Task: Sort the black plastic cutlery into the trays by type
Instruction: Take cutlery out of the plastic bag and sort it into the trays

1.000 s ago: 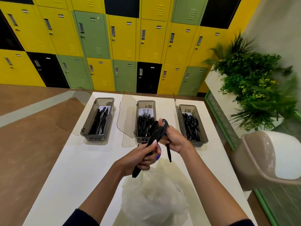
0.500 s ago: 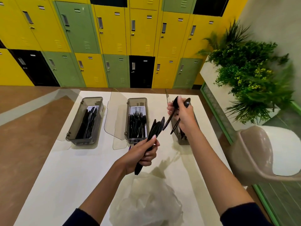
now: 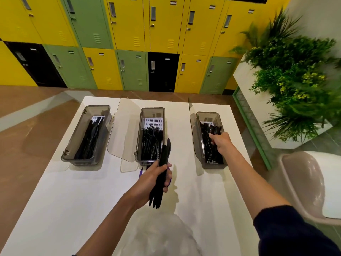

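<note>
On the white worktop [image 3: 73,200], the left tray [image 3: 77,137] holds knives [image 3: 88,139] lying 12-to-6. The left hand [image 3: 149,182], its grip clamped on a cutlery bundle [image 3: 163,169] pointing to 12, hovers at 6 of the fork tray [image 3: 153,112]. At 3, the right hand [image 3: 220,143] reaches into the spoon tray [image 3: 208,115]; whether its grip is closed cannot be told.

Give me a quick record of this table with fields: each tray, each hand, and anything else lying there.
left tray: knives
middle tray: forks
right tray: spoons
left hand: grips a bundle of black cutlery above the table, in front of the middle tray
right hand: reaches into the right tray, on the spoons; grip unclear
also there: clear plastic bag at the near edge
</note>
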Demonstrator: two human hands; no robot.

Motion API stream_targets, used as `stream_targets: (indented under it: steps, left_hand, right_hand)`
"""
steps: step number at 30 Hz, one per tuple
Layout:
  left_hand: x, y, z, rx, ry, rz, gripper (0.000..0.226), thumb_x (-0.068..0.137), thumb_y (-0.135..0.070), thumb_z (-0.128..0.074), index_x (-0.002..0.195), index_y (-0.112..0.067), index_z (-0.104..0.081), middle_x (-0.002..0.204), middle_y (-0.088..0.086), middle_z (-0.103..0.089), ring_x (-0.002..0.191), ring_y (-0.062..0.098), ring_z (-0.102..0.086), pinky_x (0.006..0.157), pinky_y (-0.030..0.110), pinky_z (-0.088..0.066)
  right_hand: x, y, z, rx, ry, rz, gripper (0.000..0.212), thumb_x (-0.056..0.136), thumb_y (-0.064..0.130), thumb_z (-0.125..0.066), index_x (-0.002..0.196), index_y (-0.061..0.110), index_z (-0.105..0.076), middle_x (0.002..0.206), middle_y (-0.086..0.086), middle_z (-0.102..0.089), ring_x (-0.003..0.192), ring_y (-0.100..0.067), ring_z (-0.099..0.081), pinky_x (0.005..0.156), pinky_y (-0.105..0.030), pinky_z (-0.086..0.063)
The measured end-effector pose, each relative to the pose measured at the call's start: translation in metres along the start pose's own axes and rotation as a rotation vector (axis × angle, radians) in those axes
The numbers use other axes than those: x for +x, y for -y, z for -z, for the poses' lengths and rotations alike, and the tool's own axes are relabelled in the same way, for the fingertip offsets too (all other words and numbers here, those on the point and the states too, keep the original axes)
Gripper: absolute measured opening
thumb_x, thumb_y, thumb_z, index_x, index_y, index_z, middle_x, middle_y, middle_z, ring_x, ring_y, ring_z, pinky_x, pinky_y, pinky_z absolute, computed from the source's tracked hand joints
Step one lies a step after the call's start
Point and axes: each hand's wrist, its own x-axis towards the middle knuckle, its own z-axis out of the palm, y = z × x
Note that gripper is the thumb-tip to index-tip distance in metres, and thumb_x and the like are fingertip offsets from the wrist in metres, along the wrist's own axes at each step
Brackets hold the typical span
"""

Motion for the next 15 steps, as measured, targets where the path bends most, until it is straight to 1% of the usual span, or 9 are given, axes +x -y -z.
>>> stream_targets:
  steps: [2, 4, 5, 6, 8, 10, 12, 14, 15]
  left_hand:
    - [0.0, -0.001, -0.001, 0.004, -0.027, 0.008, 0.021, 0.101, -0.015, -0.04, 0.115, -0.004, -0.052, 0.077, 0.007, -0.058, 0.06, 0.015, -0.051, 0.052, 0.024, -0.043]
    - [0.0, -0.001, -0.001, -0.015, -0.046, 0.013, 0.024, 0.1, -0.015, -0.043, 0.118, -0.002, -0.054, 0.083, 0.008, -0.062, 0.067, 0.014, -0.058, 0.057, 0.024, -0.049]
    - [0.0, -0.001, -0.001, -0.017, -0.053, 0.011, 0.024, 0.1, -0.015, -0.044, 0.118, -0.002, -0.055, 0.085, 0.008, -0.064, 0.068, 0.013, -0.061, 0.059, 0.023, -0.051]
    - [-0.001, -0.001, 0.0, -0.01, -0.061, 0.007, 0.025, 0.099, -0.015, -0.045, 0.118, -0.003, -0.056, 0.086, 0.008, -0.067, 0.07, 0.012, -0.065, 0.061, 0.022, -0.054]
    - [-0.002, -0.002, -0.001, 0.007, -0.071, -0.002, 0.025, 0.099, -0.016, -0.047, 0.118, -0.003, -0.058, 0.089, 0.008, -0.071, 0.074, 0.012, -0.069, 0.064, 0.024, -0.057]
    - [-0.004, -0.001, -0.002, 0.021, -0.07, -0.008, 0.026, 0.099, -0.017, -0.047, 0.119, -0.003, -0.058, 0.094, 0.01, -0.073, 0.079, 0.015, -0.069, 0.068, 0.027, -0.057]
    - [-0.008, -0.001, -0.002, 0.034, -0.059, -0.005, 0.028, 0.098, -0.02, -0.048, 0.119, -0.003, -0.057, 0.099, 0.012, -0.073, 0.083, 0.017, -0.068, 0.071, 0.03, -0.056]
    - [-0.012, 0.0, -0.002, 0.043, -0.045, -0.002, 0.029, 0.098, -0.022, -0.049, 0.12, -0.004, -0.056, 0.103, 0.013, -0.072, 0.085, 0.018, -0.068, 0.072, 0.032, -0.055]
    - [-0.017, -0.001, -0.003, 0.061, -0.044, -0.01, 0.029, 0.098, -0.022, -0.049, 0.12, -0.004, -0.056, 0.103, 0.013, -0.073, 0.084, 0.018, -0.068, 0.071, 0.031, -0.055]
  right_hand:
    - [-0.002, -0.001, -0.002, 0.008, 0.018, 0.001, 0.042, 0.09, 0.008, -0.062, 0.13, -0.002, -0.052, 0.109, -0.011, -0.058, 0.089, -0.02, -0.057, 0.086, -0.033, -0.047]
    - [-0.009, 0.0, -0.004, -0.013, 0.003, 0.014, 0.052, 0.091, 0.012, -0.062, 0.139, 0.003, -0.045, 0.129, -0.015, -0.055, 0.116, -0.028, -0.053, 0.1, -0.038, -0.041]
    - [-0.015, 0.001, -0.004, -0.023, -0.025, 0.037, 0.053, 0.092, 0.014, -0.061, 0.141, 0.005, -0.042, 0.137, -0.014, -0.05, 0.125, -0.03, -0.048, 0.102, -0.037, -0.039]
    - [-0.022, 0.002, -0.004, -0.033, -0.065, 0.077, 0.051, 0.093, 0.015, -0.06, 0.141, 0.007, -0.042, 0.141, -0.012, -0.048, 0.128, -0.03, -0.046, 0.101, -0.036, -0.04]
    - [-0.04, 0.006, -0.006, -0.029, -0.139, 0.198, 0.042, 0.094, 0.015, -0.057, 0.135, 0.009, -0.049, 0.139, -0.009, -0.052, 0.125, -0.026, -0.05, 0.098, -0.031, -0.041]
    - [-0.062, 0.008, -0.011, 0.016, -0.162, 0.319, 0.029, 0.094, 0.015, -0.056, 0.123, 0.011, -0.059, 0.126, -0.008, -0.061, 0.113, -0.021, -0.057, 0.095, -0.029, -0.045]
    - [-0.087, 0.009, -0.019, 0.07, -0.084, 0.396, 0.02, 0.093, 0.016, -0.056, 0.111, 0.013, -0.062, 0.11, -0.007, -0.066, 0.098, -0.018, -0.062, 0.088, -0.032, -0.054]
    - [-0.114, 0.011, -0.027, 0.062, 0.078, 0.44, 0.019, 0.094, 0.016, -0.056, 0.11, 0.01, -0.06, 0.101, -0.009, -0.067, 0.088, -0.016, -0.064, 0.077, -0.027, -0.057]
    - [-0.13, 0.012, -0.031, 0.021, 0.169, 0.446, 0.021, 0.094, 0.018, -0.057, 0.113, 0.009, -0.059, 0.101, -0.01, -0.067, 0.087, -0.015, -0.064, 0.074, -0.024, -0.056]
